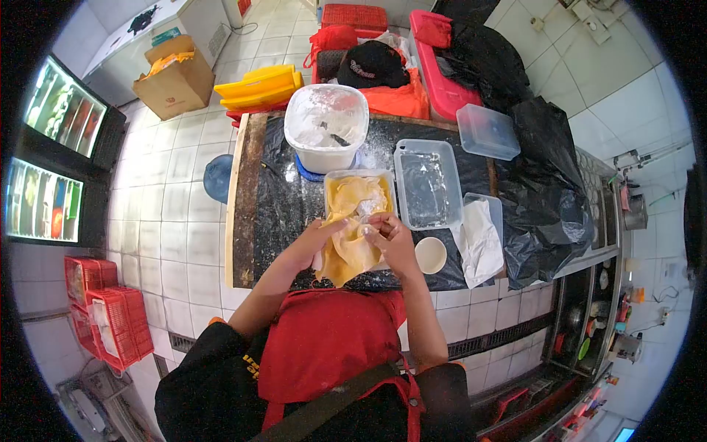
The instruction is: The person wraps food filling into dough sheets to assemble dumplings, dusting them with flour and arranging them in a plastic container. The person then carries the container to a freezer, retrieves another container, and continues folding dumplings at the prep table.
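Observation:
Over a shallow white tray (392, 190), both hands grip a floppy pale-yellow sheet (345, 254), raw skin or dough; I cannot tell which. My left hand (315, 241) is closed on its left edge, and my right hand (392, 239) pinches the right side between thumb and fingers. The sheet droops toward the red apron. More of the same yellow material (347, 193) lies in the tray, with white powder at its right. Behind stands a white tub (326, 158) of white powder with a dark object in it.
Right of the tray are a powder-dusted clear container (427, 184), a small cream bowl (431, 255) and white paper (480, 239). Black plastic (272, 221) covers the table. An empty clear box (487, 132) sits at the back right; yellow crates (258, 87) stand beyond the table.

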The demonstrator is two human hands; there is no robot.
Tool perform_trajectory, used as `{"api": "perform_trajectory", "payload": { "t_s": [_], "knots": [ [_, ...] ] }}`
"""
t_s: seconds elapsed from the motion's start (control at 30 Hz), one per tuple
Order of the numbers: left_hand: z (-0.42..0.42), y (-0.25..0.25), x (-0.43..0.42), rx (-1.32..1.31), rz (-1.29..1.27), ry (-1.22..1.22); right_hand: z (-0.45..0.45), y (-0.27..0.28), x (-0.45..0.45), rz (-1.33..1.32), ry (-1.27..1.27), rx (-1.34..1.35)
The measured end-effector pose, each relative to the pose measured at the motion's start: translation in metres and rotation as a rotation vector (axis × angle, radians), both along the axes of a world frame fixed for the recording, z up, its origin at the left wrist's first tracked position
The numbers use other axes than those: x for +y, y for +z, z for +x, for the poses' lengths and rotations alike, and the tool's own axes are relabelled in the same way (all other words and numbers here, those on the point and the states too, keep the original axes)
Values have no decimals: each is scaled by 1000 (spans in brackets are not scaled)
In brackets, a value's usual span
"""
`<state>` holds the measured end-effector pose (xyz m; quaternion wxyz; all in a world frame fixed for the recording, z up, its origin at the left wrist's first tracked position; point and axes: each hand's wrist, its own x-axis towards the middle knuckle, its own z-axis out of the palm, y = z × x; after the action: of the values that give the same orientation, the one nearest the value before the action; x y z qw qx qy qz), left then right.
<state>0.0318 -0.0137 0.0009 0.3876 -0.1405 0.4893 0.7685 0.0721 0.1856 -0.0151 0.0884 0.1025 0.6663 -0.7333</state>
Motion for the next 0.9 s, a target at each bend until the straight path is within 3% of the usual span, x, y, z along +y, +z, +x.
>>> {"api": "perform_trajectory", "payload": {
  "t_s": [0.1,0.17,0.27,0.4,0.47,0.5,0.57,0.63,0.7,0.73,0.77,0.83,0.9],
  "knots": [
    [5,-4,-5,-35,20,52,-22,4,5,-57,17,40],
    [10,-3,-16,280,-146,-143,-44,1,7,12,46,5],
    [11,2,-25,293,-343,-313,-80,1,4,123,125,108],
    [12,-24,-47,426,-269,-356,-102,-11,-1,331,268,149],
    [13,-25,-51,80,5,29,-105,-19,-6,464,297,150],
    [12,-21,-52,78,7,41,-103,-24,-8,454,258,145],
    [8,-13,-52,24,249,154,-100,-34,-12,444,227,136],
    [7,-12,-47,71,201,139,-97,-38,-14,508,178,213],
    [-1,-17,-38,762,-404,-183,-98,-38,-14,497,171,211],
    [-10,-22,-40,993,-543,-349,-98,-37,-14,487,160,212],
    [-13,-25,-41,994,-545,-350,-99,-35,-14,485,160,213],
    [-22,-20,-39,1025,-787,-611,-105,-34,-11,550,194,203],
    [-24,-8,-37,1017,-807,-647,-110,-37,-8,515,207,203]
  ]
}}
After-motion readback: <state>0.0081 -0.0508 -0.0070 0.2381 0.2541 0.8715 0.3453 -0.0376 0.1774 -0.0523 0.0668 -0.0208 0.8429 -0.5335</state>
